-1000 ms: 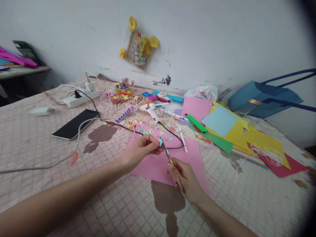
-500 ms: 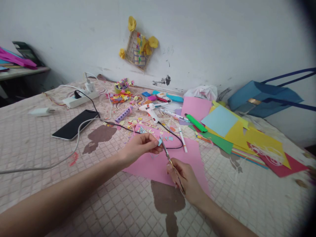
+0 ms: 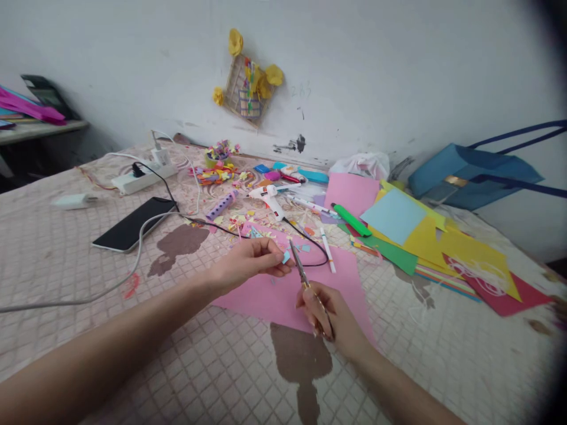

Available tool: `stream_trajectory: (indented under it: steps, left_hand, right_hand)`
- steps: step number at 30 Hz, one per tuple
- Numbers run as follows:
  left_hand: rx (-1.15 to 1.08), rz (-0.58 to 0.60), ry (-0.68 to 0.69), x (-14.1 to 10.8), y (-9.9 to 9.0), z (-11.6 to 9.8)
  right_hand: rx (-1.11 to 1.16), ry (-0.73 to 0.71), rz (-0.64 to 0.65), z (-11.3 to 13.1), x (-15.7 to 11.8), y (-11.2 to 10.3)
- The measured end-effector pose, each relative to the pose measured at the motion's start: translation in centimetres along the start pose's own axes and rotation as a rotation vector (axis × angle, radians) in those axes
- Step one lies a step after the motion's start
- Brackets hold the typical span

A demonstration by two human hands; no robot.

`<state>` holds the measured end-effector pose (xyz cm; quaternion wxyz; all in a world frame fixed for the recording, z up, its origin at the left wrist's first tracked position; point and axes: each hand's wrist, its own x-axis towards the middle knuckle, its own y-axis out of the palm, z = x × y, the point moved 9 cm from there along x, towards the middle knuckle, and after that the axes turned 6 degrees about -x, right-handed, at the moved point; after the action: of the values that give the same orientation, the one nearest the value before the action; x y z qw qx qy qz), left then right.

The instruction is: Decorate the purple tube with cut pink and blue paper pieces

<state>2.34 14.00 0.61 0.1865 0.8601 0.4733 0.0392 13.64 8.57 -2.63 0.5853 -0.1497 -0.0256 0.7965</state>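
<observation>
Between the thumb and fingers of my left hand (image 3: 261, 258) is a small light blue paper piece (image 3: 286, 257). My right hand (image 3: 321, 310) is closed round the handles of a pair of scissors (image 3: 301, 270), whose blades point up and left, just right of the paper piece. Under both hands lies a pink sheet (image 3: 287, 301), with small blue scraps (image 3: 305, 248) on its upper part. A white glue gun (image 3: 271, 200) rests behind my hands, its black cord looping over the sheet beside a white marker (image 3: 328, 251).
A black phone (image 3: 133, 224) and a white power strip (image 3: 144, 179) lie at left among cables. Coloured papers (image 3: 425, 242), a green cutter (image 3: 351, 220) and a blue bag (image 3: 469, 174) are at right. A purple tube (image 3: 222, 205) lies behind my left hand.
The scissor blades have moved slightly away from the blue paper piece, and a gap now shows between them. My left hand has stayed nearly in place.
</observation>
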Motion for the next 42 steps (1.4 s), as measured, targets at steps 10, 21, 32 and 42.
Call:
stream_trajectory:
  steps: [10,21,32,42]
  left_hand:
    - [0.322,-0.02,0.043,-0.8,1.7,0.6]
    - [0.297,-0.011,0.009,-0.8,2.3,1.5]
    - [0.023,-0.172,0.135,-1.0,0.4,0.3]
    - [-0.046,-0.232,0.178,-1.1,-0.3,0.9]
  right_hand:
    - [0.053,-0.051,-0.144,-0.1,0.4,-1.7]
    - [0.026,-0.077,-0.134,0.7,0.2,-1.5]
    - [-0.106,-0.104,-0.049,1.0,-0.5,0.1]
    - [-0.189,-0.11,-0.063,0.8,-0.5,0.3]
